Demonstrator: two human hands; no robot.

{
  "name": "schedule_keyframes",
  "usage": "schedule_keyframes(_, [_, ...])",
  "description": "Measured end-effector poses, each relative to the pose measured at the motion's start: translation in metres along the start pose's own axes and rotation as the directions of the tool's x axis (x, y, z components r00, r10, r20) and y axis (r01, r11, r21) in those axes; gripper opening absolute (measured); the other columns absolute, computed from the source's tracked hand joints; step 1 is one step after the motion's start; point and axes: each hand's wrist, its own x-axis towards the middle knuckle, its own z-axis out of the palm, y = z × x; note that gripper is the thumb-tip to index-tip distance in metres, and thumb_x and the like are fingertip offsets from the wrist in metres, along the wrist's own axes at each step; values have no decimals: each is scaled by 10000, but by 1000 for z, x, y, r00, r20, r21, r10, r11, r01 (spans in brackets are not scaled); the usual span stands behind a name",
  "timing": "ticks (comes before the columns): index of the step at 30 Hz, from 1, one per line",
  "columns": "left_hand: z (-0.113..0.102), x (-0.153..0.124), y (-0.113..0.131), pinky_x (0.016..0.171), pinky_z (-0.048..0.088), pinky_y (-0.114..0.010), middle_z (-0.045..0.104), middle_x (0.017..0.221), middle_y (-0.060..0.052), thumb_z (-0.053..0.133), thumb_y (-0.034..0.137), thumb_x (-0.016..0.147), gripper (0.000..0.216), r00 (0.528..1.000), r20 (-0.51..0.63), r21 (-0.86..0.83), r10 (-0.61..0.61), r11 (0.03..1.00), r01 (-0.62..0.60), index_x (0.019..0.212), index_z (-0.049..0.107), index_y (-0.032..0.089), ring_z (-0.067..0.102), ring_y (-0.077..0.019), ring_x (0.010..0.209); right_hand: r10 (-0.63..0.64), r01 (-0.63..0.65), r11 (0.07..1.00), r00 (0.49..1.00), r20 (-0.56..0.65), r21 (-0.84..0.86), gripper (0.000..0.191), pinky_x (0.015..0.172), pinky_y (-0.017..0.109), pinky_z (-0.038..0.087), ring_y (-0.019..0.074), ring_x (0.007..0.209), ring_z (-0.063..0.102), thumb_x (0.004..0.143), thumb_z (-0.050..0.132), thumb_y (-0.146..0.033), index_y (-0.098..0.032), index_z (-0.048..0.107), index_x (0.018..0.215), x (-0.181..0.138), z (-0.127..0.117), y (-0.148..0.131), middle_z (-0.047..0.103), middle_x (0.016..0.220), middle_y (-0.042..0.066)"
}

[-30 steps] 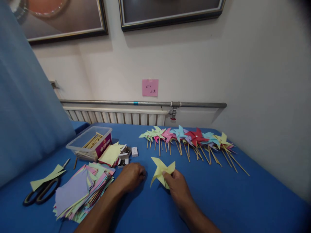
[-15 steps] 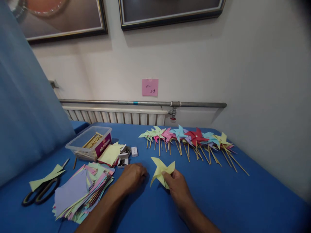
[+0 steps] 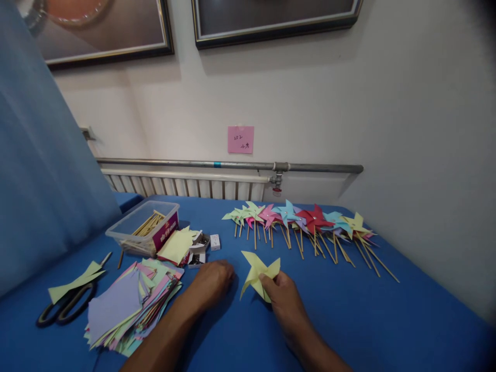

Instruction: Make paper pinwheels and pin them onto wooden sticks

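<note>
My right hand (image 3: 284,297) pinches the centre of a folded yellow paper pinwheel (image 3: 256,272) just above the blue table (image 3: 368,320). Beside it, my left hand (image 3: 211,281) rests on the table with fingers curled, its tips pressed to the cloth near the pinwheel; what is under them is hidden. A small open box of pins (image 3: 198,247) lies just beyond the left hand. A stack of coloured paper squares (image 3: 129,302) sits to the left.
A row of several finished pinwheels on sticks (image 3: 306,222) lies at the back right. A clear plastic tub of sticks (image 3: 145,227), scissors (image 3: 64,307) and a yellow paper scrap (image 3: 75,281) are at the left. A radiator (image 3: 182,186) and pipe run along the wall.
</note>
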Motion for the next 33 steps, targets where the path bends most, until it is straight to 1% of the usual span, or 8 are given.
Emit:
schedule_keyframes(11, [0,1,-1,821,498,-354,767,1011,-141,519,118,941,220,998,0,76,-70,995,70,935,733,169,724,-279,950,-12,11,998,1000,-15,-60,431,590,326,548,296,715,750,761,702,-571,-179,768,927,-1,-1,-4,795,745,71])
schedule_keyframes(15, [-11,-1,-2,805,467,-335,730,914,-85,522,137,913,184,985,-151,-248,-86,968,46,859,691,184,684,-237,893,-59,57,991,998,-13,-121,388,593,324,535,268,669,715,777,689,-553,-189,756,893,-8,-1,-18,782,730,58])
schedule_keyframes(19, [-16,-3,12,797,486,-313,702,911,-50,624,267,855,107,935,-300,-765,-191,634,-116,783,673,204,650,-203,861,-91,84,982,995,-32,-166,332,615,325,533,253,674,698,799,656,-529,-211,716,872,-18,0,-35,778,747,52])
schedule_keyframes(21, [-11,-3,25,840,508,-327,726,1088,-87,682,306,811,124,921,-314,-864,-230,472,-177,752,694,197,670,-223,960,-113,96,977,990,-82,-190,327,627,329,532,254,689,698,801,636,-533,-219,701,861,-20,0,-40,779,758,56])
schedule_keyframes(24, [0,-2,45,900,543,-363,706,1292,-127,715,286,779,104,922,-265,-923,-281,350,-159,735,718,192,688,-266,1090,-142,116,976,981,-133,-185,337,642,333,534,254,698,696,807,622,-549,-224,695,862,-21,0,-42,774,762,56])
schedule_keyframes(26, [7,-1,54,989,553,-395,690,1362,-132,701,232,794,68,928,-249,-919,-279,369,-135,740,719,193,688,-281,1178,-154,128,976,978,-142,-177,344,652,335,536,253,703,694,807,626,-552,-222,701,870,-21,1,-43,770,760,54])
schedule_keyframes(30, [11,-3,61,1155,507,-442,663,1434,-100,636,134,861,127,921,-304,-786,-242,610,-100,801,718,211,650,-259,1301,-173,149,974,976,-134,-172,338,703,346,549,263,748,715,808,638,-546,-223,709,880,-25,3,-44,785,798,63])
schedule_keyframes(33, [9,-7,60,1164,498,-450,643,1452,-89,614,143,907,149,902,-384,-692,-196,708,-140,836,716,225,612,-254,1344,-176,155,973,978,-115,-170,334,706,347,548,268,756,719,819,662,-547,-225,712,894,-27,5,-42,799,819,68])
